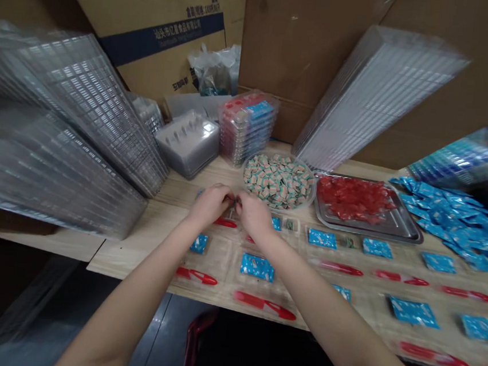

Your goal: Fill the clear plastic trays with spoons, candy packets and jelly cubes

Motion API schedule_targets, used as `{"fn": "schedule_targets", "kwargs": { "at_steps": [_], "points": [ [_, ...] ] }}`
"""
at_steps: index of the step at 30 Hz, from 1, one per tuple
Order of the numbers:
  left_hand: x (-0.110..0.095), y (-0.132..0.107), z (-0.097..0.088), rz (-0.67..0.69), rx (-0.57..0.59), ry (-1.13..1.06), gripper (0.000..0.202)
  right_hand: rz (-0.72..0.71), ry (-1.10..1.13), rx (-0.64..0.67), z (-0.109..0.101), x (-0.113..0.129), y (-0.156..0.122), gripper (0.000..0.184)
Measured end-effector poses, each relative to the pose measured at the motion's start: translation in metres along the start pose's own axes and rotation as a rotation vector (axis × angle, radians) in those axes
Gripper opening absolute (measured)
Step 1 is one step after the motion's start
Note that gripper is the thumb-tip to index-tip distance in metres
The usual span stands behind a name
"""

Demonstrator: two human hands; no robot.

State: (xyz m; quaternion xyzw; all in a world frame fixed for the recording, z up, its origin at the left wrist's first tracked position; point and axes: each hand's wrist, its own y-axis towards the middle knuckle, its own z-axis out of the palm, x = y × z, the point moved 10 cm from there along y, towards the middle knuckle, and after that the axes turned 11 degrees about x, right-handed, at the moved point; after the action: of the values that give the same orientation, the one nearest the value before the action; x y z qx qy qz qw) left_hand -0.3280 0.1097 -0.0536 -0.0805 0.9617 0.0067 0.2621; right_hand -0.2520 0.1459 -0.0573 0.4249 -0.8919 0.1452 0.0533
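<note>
My left hand and my right hand meet over the clear plastic trays at the back left of the rows. Both are closed, thumbs and fingertips pinched close together. Whatever sits between the fingertips is too small and hidden to make out. Just behind my right hand stands a round clear tub full of small green-and-beige squares. Under my hands a red plastic piece lies in a tray. Nearer to me, trays hold blue packets and red plastic pieces.
A metal tray holds red pieces. To its right is a heap of blue packets. Tall stacks of clear trays lean at left, another stack behind. Filled trays are piled against the cardboard.
</note>
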Motion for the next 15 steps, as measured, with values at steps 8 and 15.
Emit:
{"fn": "schedule_targets", "kwargs": {
  "at_steps": [8, 15],
  "points": [
    [0.0078, 0.0090, 0.0030, -0.025, 0.053, -0.019, 0.019, -0.048, 0.021, 0.000, -0.0001, 0.0012, -0.0003, 0.021],
    [0.0031, 0.0073, -0.0003, -0.049, 0.054, 0.041, 0.018, -0.031, 0.003, 0.019, -0.0010, 0.0041, 0.0026, 0.021]
  ]
}}
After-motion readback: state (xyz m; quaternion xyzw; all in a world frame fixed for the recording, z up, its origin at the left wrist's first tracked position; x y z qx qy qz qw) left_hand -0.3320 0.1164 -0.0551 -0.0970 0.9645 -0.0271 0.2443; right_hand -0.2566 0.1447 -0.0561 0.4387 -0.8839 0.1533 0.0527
